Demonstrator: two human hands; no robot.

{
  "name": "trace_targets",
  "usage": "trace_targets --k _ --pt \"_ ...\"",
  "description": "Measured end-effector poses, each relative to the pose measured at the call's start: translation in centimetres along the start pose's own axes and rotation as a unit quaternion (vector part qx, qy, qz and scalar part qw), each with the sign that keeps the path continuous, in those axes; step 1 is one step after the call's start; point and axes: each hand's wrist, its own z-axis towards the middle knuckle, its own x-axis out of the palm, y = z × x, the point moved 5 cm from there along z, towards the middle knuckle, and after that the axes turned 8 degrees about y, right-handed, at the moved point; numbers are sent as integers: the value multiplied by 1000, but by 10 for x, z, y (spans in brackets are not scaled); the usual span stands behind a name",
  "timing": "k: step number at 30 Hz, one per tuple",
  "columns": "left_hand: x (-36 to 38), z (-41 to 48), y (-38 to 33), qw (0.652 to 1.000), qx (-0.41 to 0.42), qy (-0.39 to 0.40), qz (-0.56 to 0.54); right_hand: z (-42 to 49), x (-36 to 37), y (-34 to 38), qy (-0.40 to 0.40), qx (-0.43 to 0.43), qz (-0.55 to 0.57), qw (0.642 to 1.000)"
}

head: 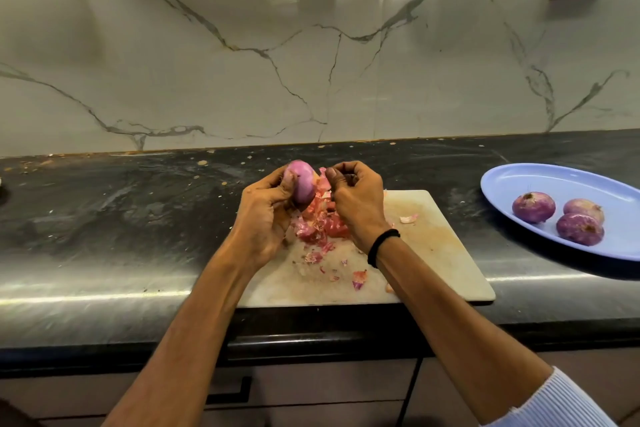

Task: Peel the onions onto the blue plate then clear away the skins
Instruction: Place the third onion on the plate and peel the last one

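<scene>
Onion (pixel 300 184), smooth, glossy and purple, sits gripped in the left hand (pixel 266 215) above the eleven o'clock corner of the pale, stained cutting board (pixel 440 253). I see the right hand (pixel 356 204), fingers curled, pinching a skin flake (pixel 323 182) just beside it. Papery pink skins (pixel 318 225) heap beneath both hands. At three o'clock, the oval blue plate (pixel 519 180) carries three round peeled onions (pixel 533 207) on the speckled black counter (pixel 121 218).

The plate (pixel 519 180) runs past the right edge, so we lose its far side. The right hand (pixel 356 204) hides most of the skin (pixel 323 182) it pinches inside curled fingers (pixel 341 170). The left hand (pixel 263 218) covers the onion (pixel 301 180) from below.
</scene>
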Motion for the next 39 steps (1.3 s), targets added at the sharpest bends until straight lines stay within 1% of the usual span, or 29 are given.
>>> trace_targets --k 2,5,7,9,10,12,16,19,22,26,28,29,31,33,34,36,39 --pt "-5 1 0 1000 0 -16 -4 0 -5 1 -9 -9 5 1000" --pt "-4 -1 -4 1000 3 -20 21 -3 -3 7 14 -29 11 999" --pt "-1 -3 -5 1000 2 -18 25 -6 3 8 53 -13 55 997" --pt "0 -4 -5 1000 0 -21 16 -9 13 8 114 14 114 987" --pt "0 -3 -4 1000 -1 -25 14 -11 17 9 140 20 124 982" --pt "-3 -2 -3 999 -4 -39 5 -13 20 12 167 13 110 980" --pt "-5 -2 -3 996 -9 -66 -53 -13 20 15 178 -18 76 981" --pt "-7 -1 -3 996 -6 -80 -30 -14 20 16 186 -47 31 981" --pt "-8 -1 -2 996 -5 -91 -4 -11 19 15 166 -76 -17 983" --pt "-6 -1 -1 995 -8 -95 -2 -7 13 14 106 -119 -109 981" --pt "-8 -1 -1 995 -8 -102 -14 -7 10 15 88 -125 -118 981" --pt "-9 0 -1 994 -6 -104 -22 -8 11 17 92 -124 -108 982" --pt "-10 0 -3 994 1 -105 -27 -11 17 19 131 -116 -86 981" --pt "-10 -1 -3 994 1 -106 -25 -14 23 19 164 -113 -120 973" --pt "-10 -2 -2 994 -1 -105 -23 -14 25 19 158 -126 -154 967" --pt "-10 -1 0 995 -2 -95 -13 -15 23 22 103 -178 -190 960" --pt "-9 1 1 997 2 -73 5 -17 14 25 0 -244 -192 951"
